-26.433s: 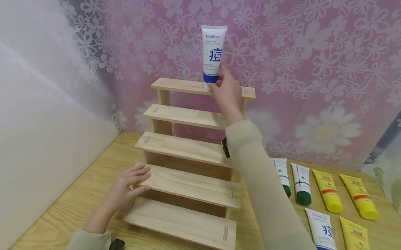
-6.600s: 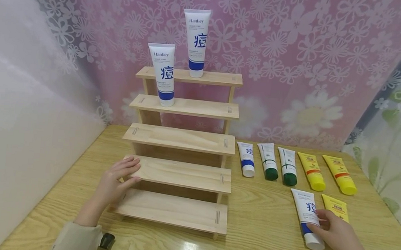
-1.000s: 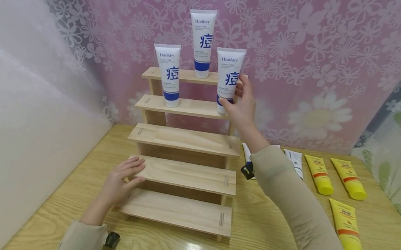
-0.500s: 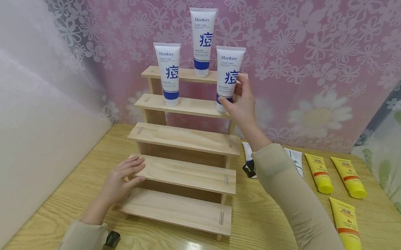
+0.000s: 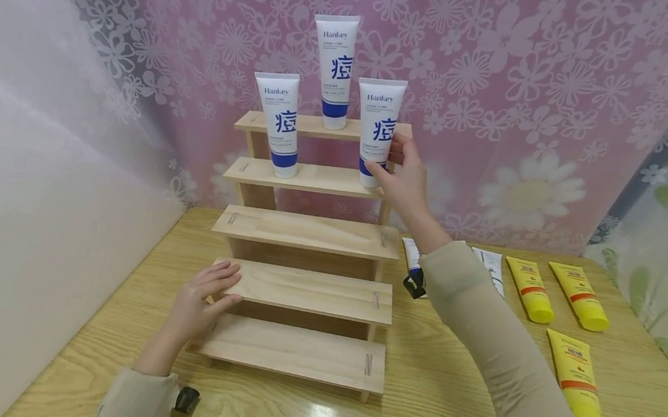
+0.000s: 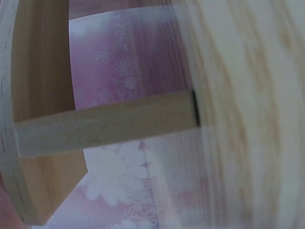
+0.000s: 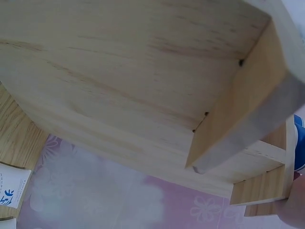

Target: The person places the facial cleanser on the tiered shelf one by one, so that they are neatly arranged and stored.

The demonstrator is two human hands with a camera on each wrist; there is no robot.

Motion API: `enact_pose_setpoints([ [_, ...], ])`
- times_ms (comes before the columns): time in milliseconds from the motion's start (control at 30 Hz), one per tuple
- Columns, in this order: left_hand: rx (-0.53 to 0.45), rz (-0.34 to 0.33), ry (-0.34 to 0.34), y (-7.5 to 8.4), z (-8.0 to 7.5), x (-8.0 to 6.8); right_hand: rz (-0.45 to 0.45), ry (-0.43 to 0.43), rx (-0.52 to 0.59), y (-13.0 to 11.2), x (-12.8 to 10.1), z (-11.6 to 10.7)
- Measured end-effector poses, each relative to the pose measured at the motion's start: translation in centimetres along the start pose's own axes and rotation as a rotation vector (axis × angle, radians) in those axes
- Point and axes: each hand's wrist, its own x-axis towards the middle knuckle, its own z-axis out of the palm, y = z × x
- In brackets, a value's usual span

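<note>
A stepped wooden display shelf (image 5: pixel 308 233) stands on the table. At the right end of its second tier from the top, my right hand (image 5: pixel 405 180) holds a white-and-blue squeeze tube (image 5: pixel 378 123) upright, thumb in front and fingers at its right side. A matching tube (image 5: pixel 276 119) stands at that tier's left end, and another tube (image 5: pixel 334 71) on the top tier. My left hand (image 5: pixel 200 299) rests on the left end of the second tier from the bottom, thumb near its front edge. In the right wrist view only a fingertip (image 7: pixel 293 207) shows.
Yellow tubes (image 5: pixel 530 291) lie on the table (image 5: pixel 438 387) at right, one nearer the front. Beside them lie white tubes (image 5: pixel 490 266), partly hidden by my right sleeve (image 5: pixel 479 311). A white wall (image 5: pixel 64 200) stands left; a flowered curtain (image 5: pixel 494 116) hangs behind.
Since the oldest frame, two tubes have come onto the second tier; the right one came from the table in my right hand. Over the last second, almost no movement; left hand stays put.
</note>
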Motion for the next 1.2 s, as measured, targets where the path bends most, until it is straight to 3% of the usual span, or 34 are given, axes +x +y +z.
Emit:
enact_pose_setpoints([
  [867,0.01,-0.019,-0.007,0.14,-0.05,-0.01,0.009,-0.019,0.001,-0.24,-0.03,-0.12],
  [1200,0.008,-0.001,-0.01,0.16,-0.15,0.04,0.029,-0.012,0.091,0.03,-0.05,-0.77],
])
